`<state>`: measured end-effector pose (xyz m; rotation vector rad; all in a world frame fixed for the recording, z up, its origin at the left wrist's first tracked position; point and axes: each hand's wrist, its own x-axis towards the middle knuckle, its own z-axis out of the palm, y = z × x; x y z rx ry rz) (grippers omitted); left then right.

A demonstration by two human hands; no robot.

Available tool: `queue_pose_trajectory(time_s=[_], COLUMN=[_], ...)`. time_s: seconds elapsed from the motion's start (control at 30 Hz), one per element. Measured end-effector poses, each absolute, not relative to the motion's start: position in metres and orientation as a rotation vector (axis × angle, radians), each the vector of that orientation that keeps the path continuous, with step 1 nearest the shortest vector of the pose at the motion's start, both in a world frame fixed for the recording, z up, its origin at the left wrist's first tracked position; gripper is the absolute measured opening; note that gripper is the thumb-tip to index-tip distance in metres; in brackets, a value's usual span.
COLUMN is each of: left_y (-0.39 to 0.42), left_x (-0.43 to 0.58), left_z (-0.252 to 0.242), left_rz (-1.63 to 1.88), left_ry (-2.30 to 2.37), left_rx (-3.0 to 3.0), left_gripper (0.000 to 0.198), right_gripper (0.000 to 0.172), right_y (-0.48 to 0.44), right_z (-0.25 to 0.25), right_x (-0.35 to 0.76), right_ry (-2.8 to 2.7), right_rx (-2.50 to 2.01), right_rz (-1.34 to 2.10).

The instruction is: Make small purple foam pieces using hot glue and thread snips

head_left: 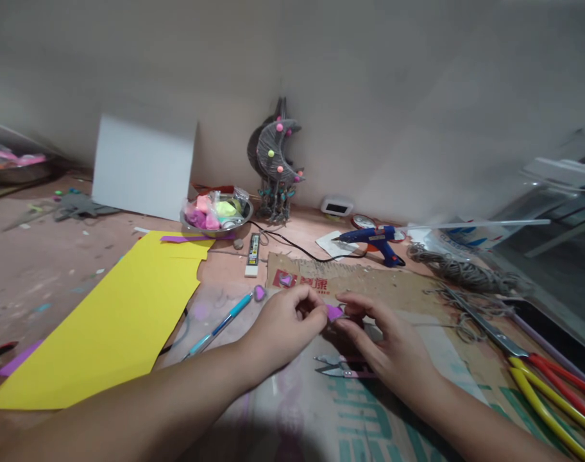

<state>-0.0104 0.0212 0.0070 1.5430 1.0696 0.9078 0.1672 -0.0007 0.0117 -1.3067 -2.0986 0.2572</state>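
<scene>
A small purple paper piece (334, 312) is pinched between the thumb and forefinger of my left hand (292, 317). My right hand (389, 337) meets its right edge with thumb and curled fingers, the forefinger raised. A greyish bit shows at that edge, too small to make out. Under my right hand lie small thread snips (335, 367), blades pointing left, handles partly covered. Just beyond my left hand are two small purple hearts with grey edging, one heart (259, 292) by the pen and another heart (286, 280) on the cardboard. A blue pen (220, 324) lies left of my hand.
Yellow paper (104, 314) spreads at left. Behind stand a bowl (242, 221) of coloured clay, a grey moon ornament (280, 151) and a white board (143, 167). A blue glue gun (376, 237), grey yarn (466, 269) and large scissors (523, 359) lie right. Cardboard (393, 289) lies beneath.
</scene>
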Motion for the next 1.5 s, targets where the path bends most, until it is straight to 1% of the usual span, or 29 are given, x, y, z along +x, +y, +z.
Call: queue_pose_trajectory(time_s=[0.27, 0.3, 0.37, 0.4, 0.47, 0.57, 0.63, 0.73, 0.83, 1.2, 1.5], left_y=[0.022, 0.022, 0.022, 0.022, 0.023, 0.023, 0.023, 0.023, 0.022, 0.022, 0.020], left_x=[-0.011, -0.011, -0.011, -0.011, -0.011, -0.011, -0.011, -0.011, -0.011, -0.010, -0.011], left_z=[0.007, 0.007, 0.008, 0.008, 0.008, 0.008, 0.008, 0.008, 0.007, 0.005, 0.008], left_rz=[0.907, 0.907, 0.920, 0.927, 0.939, 0.948, 0.950, 0.954, 0.950, 0.958, 0.960], left_ry=[1.068, 1.064, 1.048, 1.037, 1.033, 1.063, 1.072, 1.063, 1.065, 1.085, 1.067], left_rx=[1.521, 1.507, 1.464, 1.439, 1.405, 1.416, 1.434, 1.449, 1.440, 1.473, 1.492], left_gripper=[0.008, 0.008, 0.008, 0.008, 0.009, 0.011, 0.012, 0.013, 0.014, 0.013, 0.012], right_gripper=[0.027, 0.023, 0.005, 0.004, 0.016, 0.017, 0.019, 0.026, 0.032, 0.036, 0.031], right_y=[-0.003, -0.003, -0.004, -0.004, -0.004, -0.001, 0.002, 0.004, 0.005, 0.005, 0.006], right_z=[0.016, 0.018, 0.021, 0.023, 0.025, 0.024, 0.022, 0.022, 0.025, 0.026, 0.023], right_x=[0.168, 0.169, 0.170, 0.171, 0.170, 0.165, 0.161, 0.158, 0.156, 0.154, 0.156], right_ry=[-2.075, -2.037, -2.022, -2.052, -2.129, -2.062, -1.911, -1.596, -1.361, -1.248, -1.378], right_rx=[-1.176, -1.147, -1.119, -1.127, -1.188, -1.313, -1.401, -1.517, -1.594, -1.673, -1.622], right_rz=[0.256, 0.249, 0.282, 0.327, 0.460, 0.658, 0.824, 1.114, 1.257, 1.330, 1.253])
